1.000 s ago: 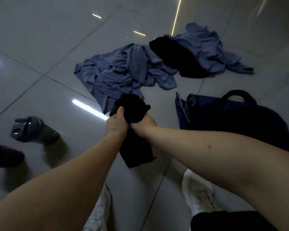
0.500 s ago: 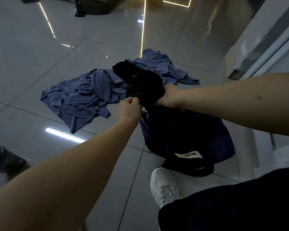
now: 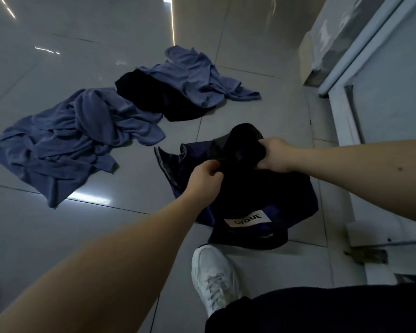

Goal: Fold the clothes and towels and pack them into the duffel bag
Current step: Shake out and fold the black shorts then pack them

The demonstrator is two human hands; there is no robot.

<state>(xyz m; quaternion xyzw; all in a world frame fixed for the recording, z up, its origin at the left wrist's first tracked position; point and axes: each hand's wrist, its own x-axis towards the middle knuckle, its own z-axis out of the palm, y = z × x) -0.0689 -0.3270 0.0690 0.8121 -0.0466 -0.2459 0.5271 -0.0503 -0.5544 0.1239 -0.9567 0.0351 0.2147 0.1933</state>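
Left grip (image 3: pixel 205 179) pinches the black cloth (image 3: pixel 244 143) at its near edge, right grip (image 3: pixel 277 155) curls round the bundle, over the bag (image 3: pixel 305 203) mouth. Soft, light, floppy: hold the folded edges or it'll likely unfold.

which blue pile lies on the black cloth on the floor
The farther blue pile: its edge overlaps the black cloth. The bigger blue pile at left only lies beside it.

White rectangular label (image 3: pixel 246 218), on the near side of the dark duffel bag (image 3: pixel 291 195), black capital letters reading roughly LVQUE, first two letters unclear
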